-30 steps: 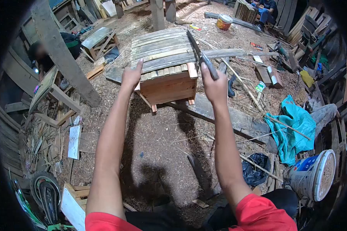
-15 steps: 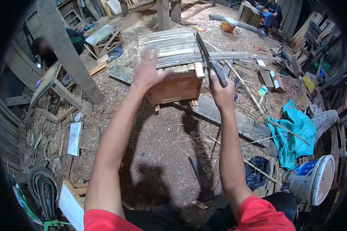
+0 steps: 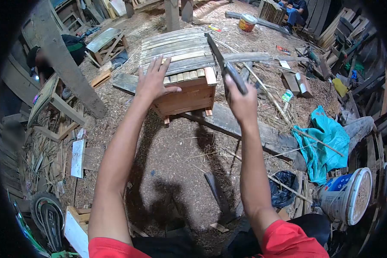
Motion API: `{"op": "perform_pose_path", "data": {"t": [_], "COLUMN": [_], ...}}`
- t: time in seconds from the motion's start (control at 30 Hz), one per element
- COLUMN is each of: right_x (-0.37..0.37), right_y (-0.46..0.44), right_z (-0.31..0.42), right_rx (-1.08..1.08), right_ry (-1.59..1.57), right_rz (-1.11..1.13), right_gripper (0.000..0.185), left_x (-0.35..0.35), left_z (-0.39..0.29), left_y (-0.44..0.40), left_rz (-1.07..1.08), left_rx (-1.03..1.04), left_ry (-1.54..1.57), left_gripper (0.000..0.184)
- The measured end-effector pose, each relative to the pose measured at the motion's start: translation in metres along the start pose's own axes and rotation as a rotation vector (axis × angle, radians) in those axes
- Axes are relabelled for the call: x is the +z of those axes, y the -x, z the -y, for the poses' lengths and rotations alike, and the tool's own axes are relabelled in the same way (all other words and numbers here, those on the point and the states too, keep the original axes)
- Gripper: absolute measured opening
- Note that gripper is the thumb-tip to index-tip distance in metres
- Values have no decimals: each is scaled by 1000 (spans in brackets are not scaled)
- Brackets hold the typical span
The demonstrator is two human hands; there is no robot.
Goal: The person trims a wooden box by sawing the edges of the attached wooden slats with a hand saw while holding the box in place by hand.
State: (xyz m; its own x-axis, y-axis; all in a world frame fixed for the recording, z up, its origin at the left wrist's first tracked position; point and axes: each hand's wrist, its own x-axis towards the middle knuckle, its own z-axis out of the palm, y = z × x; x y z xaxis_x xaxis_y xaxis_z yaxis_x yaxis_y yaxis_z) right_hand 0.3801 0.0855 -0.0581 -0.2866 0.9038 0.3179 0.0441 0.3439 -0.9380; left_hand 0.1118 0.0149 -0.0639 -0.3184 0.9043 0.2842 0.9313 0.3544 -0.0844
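Observation:
A wooden box [image 3: 185, 101] with a curved top of narrow slats [image 3: 176, 45] stands in front of me. My left hand [image 3: 152, 81] lies with spread fingers on the near left part of the slatted top, its thumb over the front edge. In my right hand [image 3: 241, 99] is the dark handle of a saw [image 3: 217, 52]. The saw's blade points up and away, along the right side of the slatted top. A long grey slat [image 3: 262, 57] reaches out to the right behind the saw.
A wooden post [image 3: 66, 60] rises at the left. Two people sit or crouch at the far left and far right. A turquoise sheet [image 3: 324, 144] and a white bucket [image 3: 346, 196] are at the right. Planks [image 3: 262, 133] lie on the shavings-strewn floor.
My left hand lifted off the box's near left corner, spread its fingers and now rests on the slats. The saw stays in my right hand at the box's right side.

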Motion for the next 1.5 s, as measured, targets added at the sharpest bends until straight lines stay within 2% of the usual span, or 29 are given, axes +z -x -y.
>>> {"op": "perform_pose_path", "data": {"t": [0.13, 0.23, 0.37, 0.43, 0.53, 0.63, 0.7, 0.77, 0.87, 0.93, 1.07, 1.17, 1.3, 1.47, 1.5], "right_x": [-18, -16, 7, -4, -24, -17, -7, 6, 3, 4, 16, 23, 34, 36, 38], "right_y": [74, 63, -14, -8, 61, 72, 36, -13, -19, 9, 56, 62, 58, 41, 36], "right_z": [-1, 8, 9, 10, 15, 20, 13, 7, 17, 17, 28, 21, -31, -42, -41], "right_rx": [31, 14, 12, -1, 32, 45, -33, -7, -30, 0, 12, 59, 42, -101, -111], "right_ry": [-83, -135, 106, 117, -57, -126, 12, 51, 121, 122, -77, -138, -380, -155, -111], "right_rz": [-91, -65, -29, 12, -51, -95, -110, -51, 20, 19, -25, -74, -134, -170, -173], "right_gripper": [30, 29, 44, 39, 33, 36, 39, 44, 46, 42, 29, 30, 29, 26, 26], "left_x": [1, 3, 6, -2, -2, 2, 17, 10, -2, -4, 2, 8, 1, 4, 7], "left_z": [0, 3, 0, -1, -2, 4, 8, 3, -1, 2, 14, 16, 13, 20, 25], "left_y": [6, 7, 1, -2, 0, 1, -1, 3, 2, 17, 49, 53, 40, 17, 5], "left_rz": [-31, -41, -53, -18, -12, -65, -92, -44, -2, -16, -109, -164, -123, -176, -182], "left_rx": [-2, -11, 6, -8, -9, -3, 26, -7, -36, 7, 47, 67, 61, 68, 4], "left_ry": [11, -15, 36, 17, -7, -39, -48, -10, -21, -3, 39, 67, 96, 188, 333], "left_gripper": [123, 122, 121, 121, 121, 123, 124, 124, 123, 123, 121, 120, 119, 104, 102]}}
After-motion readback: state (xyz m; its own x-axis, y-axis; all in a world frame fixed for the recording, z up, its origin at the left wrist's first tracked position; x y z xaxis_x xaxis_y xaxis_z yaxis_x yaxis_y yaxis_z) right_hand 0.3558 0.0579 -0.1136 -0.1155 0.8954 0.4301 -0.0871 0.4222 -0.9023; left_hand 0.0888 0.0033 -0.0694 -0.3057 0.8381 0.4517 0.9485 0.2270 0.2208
